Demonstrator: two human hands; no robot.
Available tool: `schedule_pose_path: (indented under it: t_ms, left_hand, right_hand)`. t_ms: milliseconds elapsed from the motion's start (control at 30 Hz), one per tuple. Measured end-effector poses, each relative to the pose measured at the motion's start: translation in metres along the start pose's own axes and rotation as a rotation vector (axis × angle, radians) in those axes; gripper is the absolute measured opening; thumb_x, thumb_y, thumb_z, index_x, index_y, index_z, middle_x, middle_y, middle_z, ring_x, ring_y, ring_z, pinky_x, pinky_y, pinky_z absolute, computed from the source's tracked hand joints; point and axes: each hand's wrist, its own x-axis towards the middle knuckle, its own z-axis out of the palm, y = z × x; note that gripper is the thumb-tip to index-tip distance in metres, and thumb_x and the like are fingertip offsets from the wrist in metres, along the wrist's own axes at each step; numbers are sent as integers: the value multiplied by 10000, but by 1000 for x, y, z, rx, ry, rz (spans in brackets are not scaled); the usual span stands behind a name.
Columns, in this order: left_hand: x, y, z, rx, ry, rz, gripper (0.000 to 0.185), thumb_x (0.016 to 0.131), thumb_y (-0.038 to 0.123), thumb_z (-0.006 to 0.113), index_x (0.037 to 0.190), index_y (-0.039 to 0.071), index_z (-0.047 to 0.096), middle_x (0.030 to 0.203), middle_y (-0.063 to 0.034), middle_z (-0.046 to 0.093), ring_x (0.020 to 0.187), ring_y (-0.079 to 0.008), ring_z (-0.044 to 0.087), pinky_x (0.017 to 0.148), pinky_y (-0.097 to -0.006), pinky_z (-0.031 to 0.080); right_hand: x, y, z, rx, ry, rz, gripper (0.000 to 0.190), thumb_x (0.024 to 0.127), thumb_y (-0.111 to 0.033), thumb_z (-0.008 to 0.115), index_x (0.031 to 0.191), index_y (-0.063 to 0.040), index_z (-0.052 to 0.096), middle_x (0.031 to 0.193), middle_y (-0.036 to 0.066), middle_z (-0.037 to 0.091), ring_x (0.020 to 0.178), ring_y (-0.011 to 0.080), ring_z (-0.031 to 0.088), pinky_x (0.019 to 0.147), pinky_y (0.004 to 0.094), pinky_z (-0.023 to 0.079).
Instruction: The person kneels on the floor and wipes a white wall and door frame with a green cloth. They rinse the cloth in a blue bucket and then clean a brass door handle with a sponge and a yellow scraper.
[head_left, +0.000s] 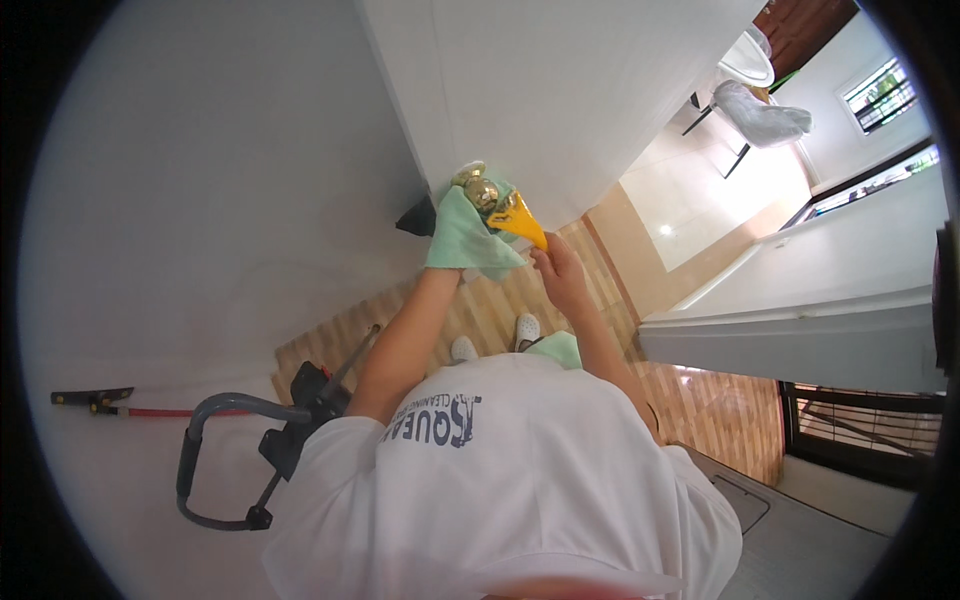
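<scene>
A brass-coloured door knob stands out from the edge area of a white door. Around its lower side lies a light green cloth, which covers my left hand; the fingers are hidden, so their grip cannot be told. My right hand is closed on the handle of a yellow brush, whose head is against or close beside the knob. Another green cloth hangs at my waist, on the right.
A grey-handled device is at the left, near a red pole with a black head. A plastic-covered chair stands in the room at upper right. White door or panel edges rise at the right above the wood-patterned floor.
</scene>
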Motion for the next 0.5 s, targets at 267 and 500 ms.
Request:
schedule_pose_path:
  t_ms: [267, 500]
  left_hand:
    - [0, -11, -18, 504, -128, 197, 311, 949, 270, 432, 1126, 35, 535, 1047, -103, 600, 941, -223, 595, 845, -360, 509]
    - [9, -19, -17, -2, 35, 99, 298, 950, 264, 449, 1117, 31, 533, 1040, -95, 608, 912, -213, 609, 793, -321, 531]
  right_hand:
    - [28, 0, 4, -230, -94, -123, 261, 913, -225, 532, 1087, -36, 484, 892, 189, 602, 772, 375, 588, 649, 448, 460]
    - [22, 23, 24, -305, -70, -159, 252, 922, -205, 503, 1113, -53, 442, 823, 197, 588, 697, 398, 584, 564, 483, 444]
